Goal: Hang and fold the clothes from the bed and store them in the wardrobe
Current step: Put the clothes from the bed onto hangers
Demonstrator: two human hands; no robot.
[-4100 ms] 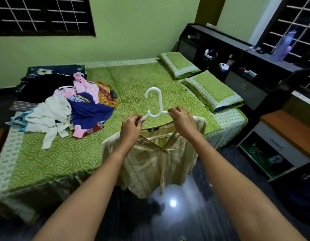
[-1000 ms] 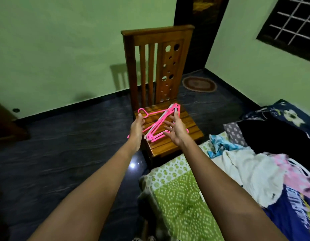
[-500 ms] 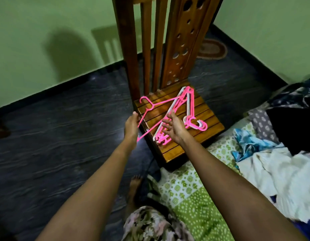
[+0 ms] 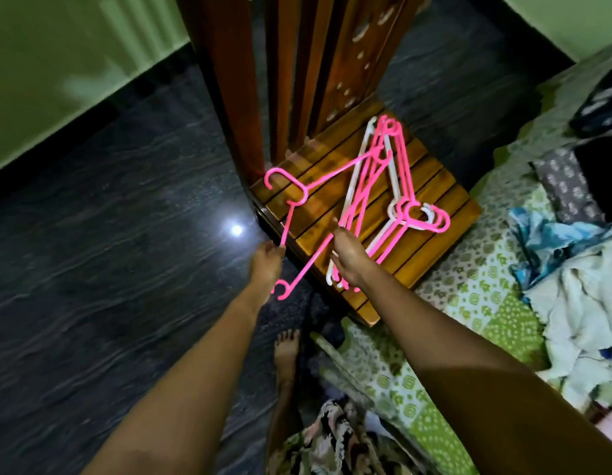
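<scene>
A bundle of pink and white plastic hangers (image 4: pixel 397 186) lies on the slatted seat of a wooden chair (image 4: pixel 445 214). One pink hanger (image 4: pixel 318 180) is pulled partly out to the left of the bundle. My left hand (image 4: pixel 265 262) pinches its lower arm at the chair's left edge. My right hand (image 4: pixel 349 255) grips the near ends of the bundled hangers. A heap of clothes (image 4: pixel 578 269) lies on the green patterned bed (image 4: pixel 476 296) at the right.
The chair's tall back (image 4: pixel 315 63) rises just ahead. Dark polished floor (image 4: pixel 109 234) spreads to the left, up to a green wall. My bare foot (image 4: pixel 287 351) stands between the chair and the bed corner.
I turned from the bed, where I held a shirt on a white hanger, to the chair. My left hand has drawn one pink hanger further left out of the bundle.
</scene>
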